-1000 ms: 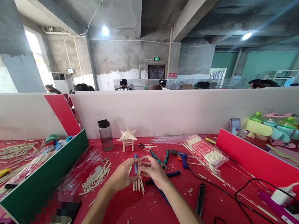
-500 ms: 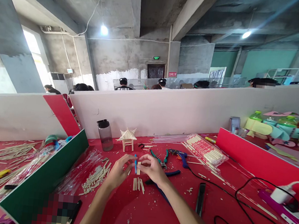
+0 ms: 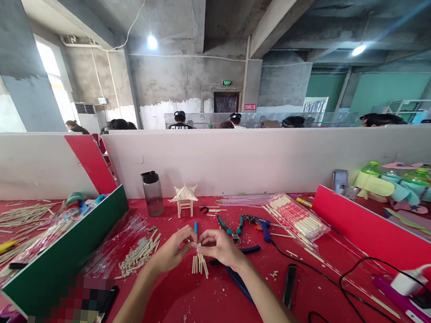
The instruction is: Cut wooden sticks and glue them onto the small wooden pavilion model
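Over the red table, both hands meet at a few short wooden sticks [image 3: 199, 248]. My right hand [image 3: 226, 249] pinches these sticks between thumb and fingers. From the other side, my left hand [image 3: 173, 251] closes its fingertips on the same little bunch; the exact contact is partly hidden. A blue pen-like stick [image 3: 196, 227] stands out just beyond the fingertips. Below the hands, several more short sticks [image 3: 199, 267] lie side by side on the table. A small pavilion model made of sticks [image 3: 184, 199] stands behind the hands.
Cut sticks [image 3: 138, 256] are heaped at left, near a dark bottle [image 3: 152, 196]. Right of my hands lie green-handled pliers [image 3: 235, 230], blue-handled pliers [image 3: 240, 283], a glue gun [image 3: 264, 228] and a black cutter [image 3: 289, 285]. A black cord [image 3: 326, 274] crosses the right side.
My hands have drawn together, and their fingertips now meet at the sticks, a little lower than before. The blue stick now shows only above the fingers.
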Motion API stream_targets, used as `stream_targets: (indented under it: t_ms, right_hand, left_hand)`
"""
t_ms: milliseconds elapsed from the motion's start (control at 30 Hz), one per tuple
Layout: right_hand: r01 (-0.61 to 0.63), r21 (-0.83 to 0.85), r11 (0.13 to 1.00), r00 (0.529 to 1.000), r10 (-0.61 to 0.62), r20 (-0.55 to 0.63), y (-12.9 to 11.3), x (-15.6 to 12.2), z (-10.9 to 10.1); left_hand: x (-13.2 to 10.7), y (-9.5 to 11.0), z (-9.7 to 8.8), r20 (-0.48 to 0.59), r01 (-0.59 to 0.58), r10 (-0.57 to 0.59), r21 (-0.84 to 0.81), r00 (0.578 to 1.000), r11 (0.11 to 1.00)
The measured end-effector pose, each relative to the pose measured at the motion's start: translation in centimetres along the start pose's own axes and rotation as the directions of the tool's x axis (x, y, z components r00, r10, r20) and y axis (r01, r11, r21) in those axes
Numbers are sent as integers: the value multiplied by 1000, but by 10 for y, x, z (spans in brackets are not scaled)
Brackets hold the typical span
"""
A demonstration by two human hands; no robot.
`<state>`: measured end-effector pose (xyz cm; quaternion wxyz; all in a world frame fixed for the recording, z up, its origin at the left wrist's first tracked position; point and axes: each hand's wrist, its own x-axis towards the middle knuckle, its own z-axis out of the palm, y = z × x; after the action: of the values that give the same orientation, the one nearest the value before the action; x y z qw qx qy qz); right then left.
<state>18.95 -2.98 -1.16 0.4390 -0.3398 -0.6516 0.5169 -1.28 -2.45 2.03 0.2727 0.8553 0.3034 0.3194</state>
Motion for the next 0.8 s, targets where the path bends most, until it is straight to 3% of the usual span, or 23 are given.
stream_targets:
  t_ms: [300,533,800]
  right_hand:
    - [-141,165,976,990,139,21,3,-2,3]
    - [-176,289,941,981,191,-25,-4,-1,12]
    - [-156,344,926,975,200,-95,-3,-1,8]
  left_hand:
    - [-2,-5,7,87,-17,16,19,996,1000]
    - [-3,-10,10,54,-38,34,75,998,996]
    - [-1,-1,4,-19,35,-34,27,999,999]
